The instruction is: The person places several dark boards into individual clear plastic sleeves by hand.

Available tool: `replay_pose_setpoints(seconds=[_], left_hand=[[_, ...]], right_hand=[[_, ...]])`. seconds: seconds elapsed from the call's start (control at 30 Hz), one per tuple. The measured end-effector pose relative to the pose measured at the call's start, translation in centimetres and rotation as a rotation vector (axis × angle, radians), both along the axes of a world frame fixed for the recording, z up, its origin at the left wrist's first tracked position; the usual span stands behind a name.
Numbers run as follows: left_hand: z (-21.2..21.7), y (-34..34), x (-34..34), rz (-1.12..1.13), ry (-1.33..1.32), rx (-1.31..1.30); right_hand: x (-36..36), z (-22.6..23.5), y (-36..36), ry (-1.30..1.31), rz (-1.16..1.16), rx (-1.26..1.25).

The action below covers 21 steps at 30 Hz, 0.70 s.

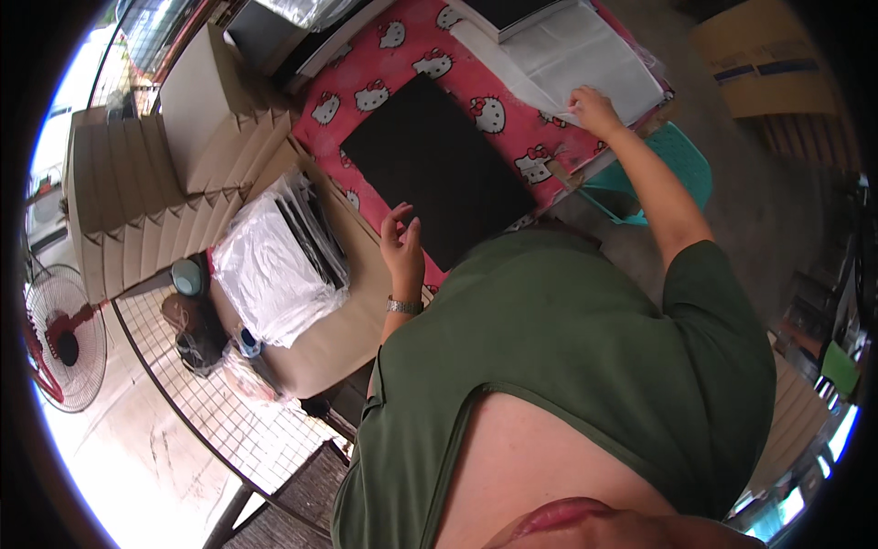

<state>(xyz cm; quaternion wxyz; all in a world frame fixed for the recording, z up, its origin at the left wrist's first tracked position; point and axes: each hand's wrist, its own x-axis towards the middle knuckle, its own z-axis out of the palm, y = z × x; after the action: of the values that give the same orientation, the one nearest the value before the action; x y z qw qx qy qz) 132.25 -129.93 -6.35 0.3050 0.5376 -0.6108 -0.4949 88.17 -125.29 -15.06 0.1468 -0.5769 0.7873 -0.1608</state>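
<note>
A flat black rectangular board (439, 165) lies on a table covered with a pink, cartoon-patterned cloth (315, 82). My left hand (401, 242) is at the board's near left edge, fingers loosely bent and apart, with nothing in them. To the right, my right hand (593, 110) is closed in a pinch at the near edge of a thin white sheet (585, 59), which looks like plastic. This sheet lies on the table's far right part, with its far end under a dark boxy object (512, 14). Whether the pinch holds one layer or several cannot be told.
Left of the table, a stack of plastic-wrapped dark flat items (279, 252) rests on a brown surface. Folded cardboard boxes (174, 174) rise behind it. A fan (64, 343) stands at far left, a green stool (686, 165) beside the table, and a carton (764, 59) at far right.
</note>
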Motion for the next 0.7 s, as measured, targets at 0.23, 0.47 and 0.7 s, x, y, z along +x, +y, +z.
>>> replay_pose_setpoints(seconds=[0.23, 0.47, 0.7], left_hand=[[1.5, -0.3, -3.4, -0.155, 0.122, 0.08], [-2.8, -3.0, -6.0, -0.355, 0.28, 0.14], [-1.5, -2.4, -12.7, -0.717, 0.172, 0.071]], right_hand=[[0.2, -3.8, 0.5, 0.132, -0.149, 0.005], [1.3, 0.5, -0.6, 0.087, 0.018, 0.122], [6.1, 3.8, -0.2, 0.185, 0.309, 0.412]])
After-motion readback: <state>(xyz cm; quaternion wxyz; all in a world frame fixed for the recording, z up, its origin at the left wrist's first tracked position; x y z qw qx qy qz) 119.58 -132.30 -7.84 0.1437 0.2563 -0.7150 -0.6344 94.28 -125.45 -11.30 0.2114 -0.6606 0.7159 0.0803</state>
